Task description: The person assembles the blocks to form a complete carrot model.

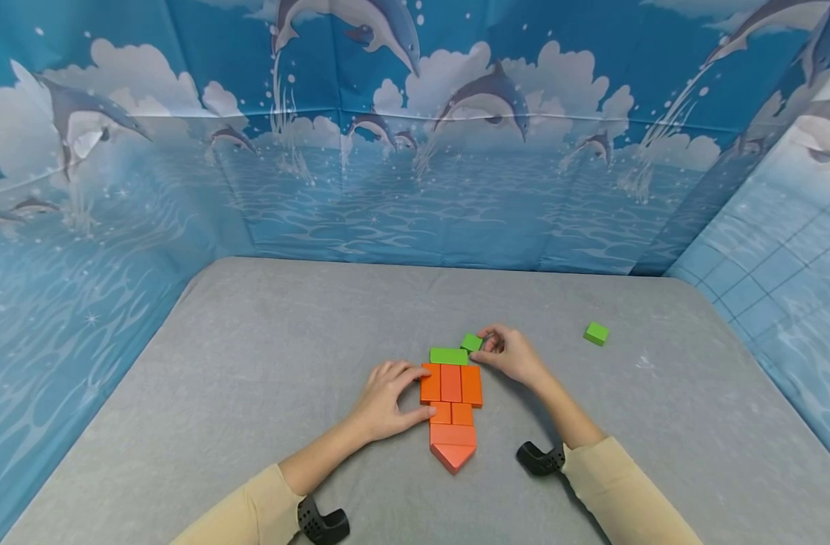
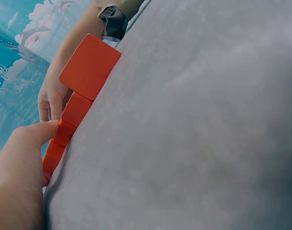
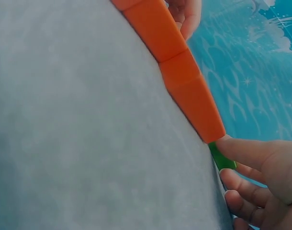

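Flat orange and red-orange blocks [image 1: 451, 384] lie joined in a column on the grey cloth, with a pointed block [image 1: 453, 457] at the near end. A long green block [image 1: 449, 356] sits against the far end. My left hand [image 1: 387, 401] rests its thumb and index finger on the column's left side, around the wide row and the short blocks below. At the upper right corner, my right hand [image 1: 513, 356] pinches a small green block [image 1: 472, 343], tilted beside the long green one. In the right wrist view, the right thumb partly hides a green block [image 3: 221, 157].
Another green block [image 1: 596, 334] lies apart on the right of the grey cloth surface [image 1: 319, 318]. Blue curtains [image 1: 415, 204] printed with dolphins and sea surround the back and sides. Black wrist devices [image 1: 540, 459] hang under both sleeves.
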